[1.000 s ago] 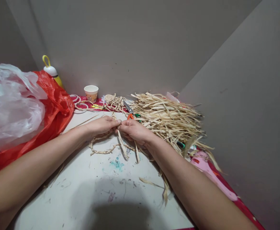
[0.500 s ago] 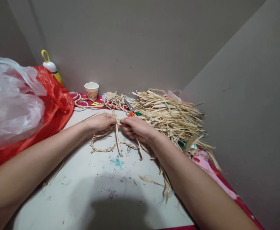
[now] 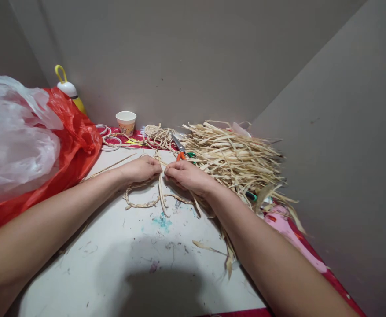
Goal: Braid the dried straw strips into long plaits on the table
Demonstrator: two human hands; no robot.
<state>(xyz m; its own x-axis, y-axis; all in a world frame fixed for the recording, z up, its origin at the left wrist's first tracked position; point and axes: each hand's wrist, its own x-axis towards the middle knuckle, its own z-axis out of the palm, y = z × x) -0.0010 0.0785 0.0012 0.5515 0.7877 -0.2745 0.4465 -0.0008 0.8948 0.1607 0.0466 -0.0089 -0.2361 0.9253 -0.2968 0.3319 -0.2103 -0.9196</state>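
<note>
Over the white board [image 3: 113, 264], my left hand [image 3: 143, 169] pinches a braided straw cord [image 3: 143, 205] near its working end. The cord curves in a loop on the board below both hands. My right hand [image 3: 184, 175] is closed, thumb against fingers, on a pale straw strip whose end [image 3: 197, 207] pokes out beneath it. Between the hands a loose strip [image 3: 162, 198] hangs toward me. The fingertips hide just where the strands cross.
Right lies a heap of dry straw strips [image 3: 235, 154], with scissors [image 3: 178, 144] beside it. Behind are a coil of braided cord [image 3: 159, 135], a paper cup [image 3: 126, 123] and white rings [image 3: 112, 143]. Plastic bags [image 3: 77, 136] and a yellow bottle [image 3: 69, 90] stand left.
My hands stay close together at the cord's end, with the right fingers shifted slightly. The strip under my right hand has swung a little to the right.
</note>
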